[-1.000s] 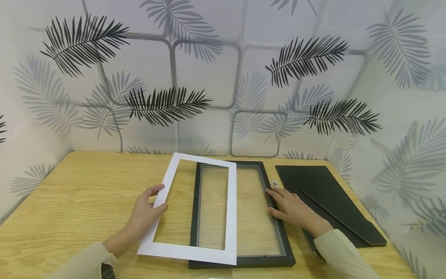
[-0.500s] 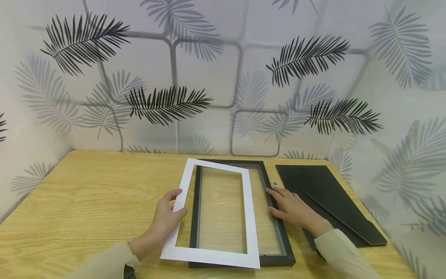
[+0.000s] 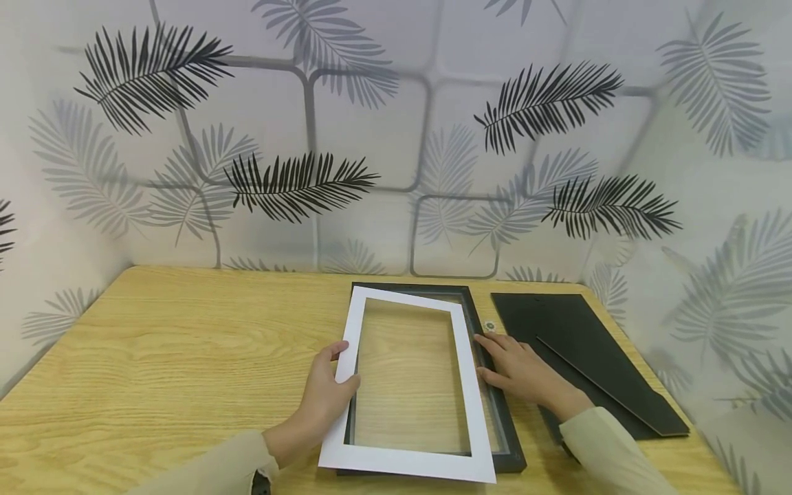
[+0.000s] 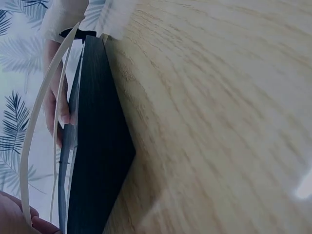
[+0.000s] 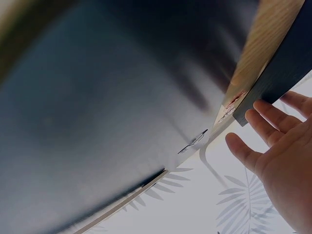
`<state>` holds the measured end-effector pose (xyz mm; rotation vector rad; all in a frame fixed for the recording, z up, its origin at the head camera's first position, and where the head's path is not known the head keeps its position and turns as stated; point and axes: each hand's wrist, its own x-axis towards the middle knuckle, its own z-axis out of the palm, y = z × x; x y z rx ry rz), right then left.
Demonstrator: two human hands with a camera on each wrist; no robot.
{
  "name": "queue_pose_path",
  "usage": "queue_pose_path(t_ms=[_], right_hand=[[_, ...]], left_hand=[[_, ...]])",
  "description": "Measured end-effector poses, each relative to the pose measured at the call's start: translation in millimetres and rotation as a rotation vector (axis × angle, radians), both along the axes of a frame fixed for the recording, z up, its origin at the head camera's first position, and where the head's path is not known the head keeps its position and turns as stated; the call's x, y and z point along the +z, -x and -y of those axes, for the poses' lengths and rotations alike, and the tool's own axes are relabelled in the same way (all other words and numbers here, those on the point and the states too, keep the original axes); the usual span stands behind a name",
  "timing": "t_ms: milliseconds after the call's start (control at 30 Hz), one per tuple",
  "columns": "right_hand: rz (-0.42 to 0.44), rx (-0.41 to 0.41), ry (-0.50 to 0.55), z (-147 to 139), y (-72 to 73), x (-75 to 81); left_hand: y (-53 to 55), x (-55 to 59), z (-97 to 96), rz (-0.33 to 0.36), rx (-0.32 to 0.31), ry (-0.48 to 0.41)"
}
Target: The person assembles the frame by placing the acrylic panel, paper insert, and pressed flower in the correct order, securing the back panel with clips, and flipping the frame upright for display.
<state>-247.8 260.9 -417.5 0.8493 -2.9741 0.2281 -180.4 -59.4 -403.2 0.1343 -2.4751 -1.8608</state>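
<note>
My left hand (image 3: 318, 399) pinches the left strip of a white picture mat (image 3: 408, 462) between thumb and fingers. The mat, a thin rectangular border with a large window, is tilted and overlaps the black picture frame (image 3: 509, 440) lying on the table. In the left wrist view, the mat (image 4: 24, 161) bows and stands above the thick frame side (image 4: 95, 122). Wood grain shows through the frame's middle. My right hand (image 3: 526, 371) rests on the frame's right side, fingertips touching its edge. Seen from the right wrist, its fingers (image 5: 265, 122) are extended and spread.
On the right lies a black backing board (image 3: 551, 316) with a stand leg (image 3: 612, 388) along it. A small round patterned piece (image 3: 490, 326) sits between board and frame. Behind the wooden table (image 3: 204, 344) rises a leaf-patterned wall (image 3: 371, 234).
My left hand has carried the white mat to the right, from partly beside the frame to over most of it. The right hand and the frame have stayed put.
</note>
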Motion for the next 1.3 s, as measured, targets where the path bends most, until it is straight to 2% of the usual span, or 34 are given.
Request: queue_pose_path(t_ms=[300, 867, 1300], right_hand=[[-0.012, 0.004, -0.003, -0.6, 0.8, -1.7], [-0.027, -0.003, -0.021, 0.6, -1.1, -1.2], [-0.012, -0.009, -0.019, 1.2, -2.7, -0.6]], left_hand=[[1.5, -0.2, -8.9, -0.022, 0.012, 0.018], [2.7, -3.1, -14.9, -0.014, 0.010, 0.066], [4.2, -8.3, -15.7, -0.034, -0.023, 0.139]])
